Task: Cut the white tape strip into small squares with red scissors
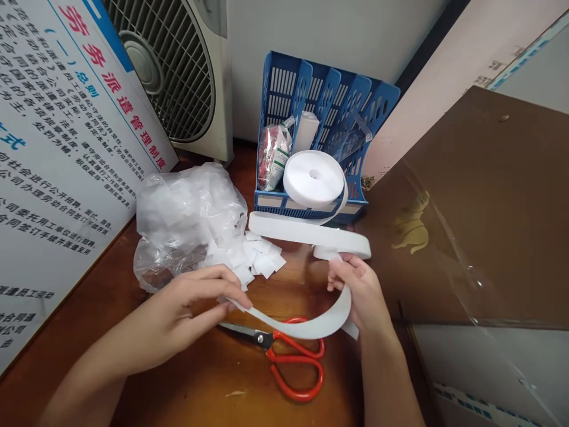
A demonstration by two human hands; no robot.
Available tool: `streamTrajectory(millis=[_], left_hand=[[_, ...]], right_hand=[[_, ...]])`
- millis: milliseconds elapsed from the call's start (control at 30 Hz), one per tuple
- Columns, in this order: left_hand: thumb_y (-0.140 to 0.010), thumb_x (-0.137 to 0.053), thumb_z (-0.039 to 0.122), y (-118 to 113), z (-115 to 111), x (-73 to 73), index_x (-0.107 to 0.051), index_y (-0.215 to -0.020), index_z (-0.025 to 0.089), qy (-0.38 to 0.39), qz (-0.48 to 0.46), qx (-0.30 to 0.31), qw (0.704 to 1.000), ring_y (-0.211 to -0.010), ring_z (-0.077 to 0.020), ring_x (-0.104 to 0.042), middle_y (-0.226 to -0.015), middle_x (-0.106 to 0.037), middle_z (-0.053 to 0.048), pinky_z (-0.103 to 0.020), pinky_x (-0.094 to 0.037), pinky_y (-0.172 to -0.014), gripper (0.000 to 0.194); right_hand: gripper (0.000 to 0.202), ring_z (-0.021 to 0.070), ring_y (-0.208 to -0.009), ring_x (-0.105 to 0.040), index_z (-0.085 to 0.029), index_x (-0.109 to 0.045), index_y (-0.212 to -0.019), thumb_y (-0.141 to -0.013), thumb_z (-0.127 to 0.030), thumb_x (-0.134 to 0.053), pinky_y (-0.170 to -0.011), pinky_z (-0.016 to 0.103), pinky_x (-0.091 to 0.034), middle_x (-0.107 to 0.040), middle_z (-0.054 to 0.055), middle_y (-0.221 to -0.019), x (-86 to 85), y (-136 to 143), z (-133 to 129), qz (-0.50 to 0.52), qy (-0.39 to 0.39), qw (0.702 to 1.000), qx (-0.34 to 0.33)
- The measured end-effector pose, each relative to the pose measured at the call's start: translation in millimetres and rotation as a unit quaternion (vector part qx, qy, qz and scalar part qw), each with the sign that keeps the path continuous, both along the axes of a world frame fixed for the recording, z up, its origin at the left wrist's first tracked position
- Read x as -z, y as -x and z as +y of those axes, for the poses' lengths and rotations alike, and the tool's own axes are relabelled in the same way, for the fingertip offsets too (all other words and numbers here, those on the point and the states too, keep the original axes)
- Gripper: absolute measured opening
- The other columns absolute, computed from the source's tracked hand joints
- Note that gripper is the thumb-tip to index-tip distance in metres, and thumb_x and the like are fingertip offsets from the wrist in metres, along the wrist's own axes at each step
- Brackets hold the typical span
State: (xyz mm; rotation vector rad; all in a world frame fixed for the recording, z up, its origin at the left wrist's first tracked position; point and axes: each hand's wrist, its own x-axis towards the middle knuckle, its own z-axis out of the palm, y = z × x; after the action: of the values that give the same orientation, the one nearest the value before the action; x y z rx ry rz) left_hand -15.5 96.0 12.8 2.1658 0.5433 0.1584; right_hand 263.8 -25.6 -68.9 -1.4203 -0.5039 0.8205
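A white strip of tape (306, 326) curves between my two hands above the table. My left hand (200, 302) pinches its left end between thumb and fingers. On the right, my right hand (358, 287) grips the strip in closed fingers, and a short tail hangs below. Beyond that hand the band loops back toward a white roll (314, 178) resting at the front of the blue file rack. Under the strip lie scissors (297, 359) with red handles, their blades pointing left. Cut white pieces (262, 258) are heaped behind my left hand.
A clear plastic bag (191, 219) with white contents stands at the left. The blue file rack (311, 83) at the back holds a wrapped packet (274, 155) and a white box (306, 130). A fan (178, 71), a printed board (71, 148) and a brown box (480, 207) border the table.
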Motion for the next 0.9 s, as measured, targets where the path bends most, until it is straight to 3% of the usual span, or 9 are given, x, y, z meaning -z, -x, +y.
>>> streamTrajectory(millis=[133, 300, 367, 433, 500, 567, 700, 800, 900], left_hand=[[-0.098, -0.047, 0.012, -1, -4, -5.5, -0.071, -0.109, 0.032, -0.004, -0.001, 0.024, 1.0, -0.093, -0.0155, -0.063, -0.107, -0.062, -0.002, -0.023, -0.047, -0.085, 0.033], [-0.096, -0.048, 0.01, -2, -7, -11.0, -0.071, -0.108, 0.031, -0.026, -0.015, -0.01, 1.0, -0.093, -0.0152, -0.063, -0.107, -0.063, -0.002, -0.023, -0.048, -0.082, 0.033], [-0.096, -0.051, 0.013, -3, -5, -8.3, -0.071, -0.106, 0.031, -0.042, -0.028, -0.045, 0.998, -0.095, -0.0154, -0.062, -0.107, -0.064, -0.001, -0.022, -0.047, -0.083, 0.029], [-0.096, -0.055, 0.016, -4, -4, -2.6, -0.072, -0.105, 0.032, -0.054, -0.055, -0.089, 0.993, -0.098, -0.0153, -0.062, -0.106, -0.065, 0.001, -0.022, -0.046, -0.086, 0.025], [-0.096, -0.058, 0.019, -8, -4, 4.3, -0.071, -0.105, 0.032, -0.049, -0.087, -0.143, 0.985, -0.098, -0.0153, -0.061, -0.106, -0.065, 0.001, -0.023, -0.045, -0.087, 0.02], [-0.096, -0.06, 0.024, -12, -5, 10.6, -0.071, -0.104, 0.03, -0.029, -0.114, -0.198, 0.973, -0.098, -0.0157, -0.061, -0.107, -0.065, 0.001, -0.022, -0.046, -0.083, 0.015], [-0.096, -0.062, 0.033, -19, -5, 19.1, -0.071, -0.104, 0.027, 0.003, -0.123, -0.259, 0.958, -0.098, -0.0172, -0.06, -0.106, -0.065, -0.001, -0.024, -0.046, -0.079, 0.013], [-0.096, -0.061, 0.036, -19, 0, 24.1, -0.071, -0.106, 0.026, 0.013, -0.112, -0.279, 0.954, -0.097, -0.0183, -0.061, -0.106, -0.065, -0.002, -0.027, -0.046, -0.082, 0.017], [-0.096, -0.061, 0.038, -15, 5, 28.1, -0.07, -0.107, 0.024, 0.01, -0.106, -0.288, 0.952, -0.097, -0.0198, -0.061, -0.107, -0.065, -0.003, -0.029, -0.046, -0.083, 0.02]], right_hand=[[0.044, 0.0157, -0.062, -0.05, -0.022, -0.063, -0.092, -0.06, -0.032, -0.092, -0.057, 0.027, -0.039, -0.056, -0.004, -0.07, 1.6, 1, -3, -0.138, 0.068, 0.986, 0.065], [0.008, 0.0178, -0.058, -0.045, -0.022, -0.069, -0.076, -0.071, -0.022, -0.076, -0.053, 0.028, -0.031, -0.053, -0.002, -0.06, -6.3, 0, -12, -0.381, 0.13, 0.915, 0.017], [0.003, 0.0174, -0.058, -0.049, -0.021, -0.07, -0.074, -0.077, -0.02, -0.069, -0.052, 0.028, -0.033, -0.054, -0.002, -0.059, -13.9, -1, -12, -0.347, 0.087, 0.934, 0.016], [0.009, 0.02, -0.069, -0.059, -0.022, -0.072, -0.086, -0.079, -0.024, -0.067, -0.057, 0.028, -0.043, -0.063, 0.0, -0.072, -23.6, -4, -8, -0.224, -0.04, 0.972, 0.067], [0.019, 0.0222, -0.087, -0.064, -0.028, -0.071, -0.098, -0.081, -0.033, -0.068, -0.069, 0.032, -0.053, -0.069, 0.001, -0.093, -31.9, -8, -1, -0.07, -0.187, 0.971, 0.134], [0.021, 0.021, -0.095, -0.066, -0.033, -0.069, -0.102, -0.084, -0.041, -0.065, -0.077, 0.035, -0.058, -0.071, -0.002, -0.104, -33.9, -11, 10, 0.019, -0.231, 0.96, 0.157], [0.03, 0.0212, -0.072, -0.07, -0.021, -0.069, -0.091, -0.082, -0.049, -0.065, -0.058, 0.031, -0.058, -0.074, 0.005, -0.084, -14.5, -12, 29, 0.043, -0.115, 0.988, 0.097], [0.048, 0.0151, -0.039, -0.055, -0.018, -0.067, -0.072, -0.084, -0.064, -0.059, -0.03, 0.023, -0.034, -0.068, 0.004, -0.06, 2.7, -11, 29, 0.01, -0.013, 1.0, 0.02], [0.054, 0.0074, -0.029, -0.035, -0.017, -0.059, -0.049, -0.081, -0.058, -0.07, -0.03, 0.02, -0.017, -0.048, -0.002, -0.037, 3.4, -11, 13, -0.05, 0.079, 0.994, -0.06]])
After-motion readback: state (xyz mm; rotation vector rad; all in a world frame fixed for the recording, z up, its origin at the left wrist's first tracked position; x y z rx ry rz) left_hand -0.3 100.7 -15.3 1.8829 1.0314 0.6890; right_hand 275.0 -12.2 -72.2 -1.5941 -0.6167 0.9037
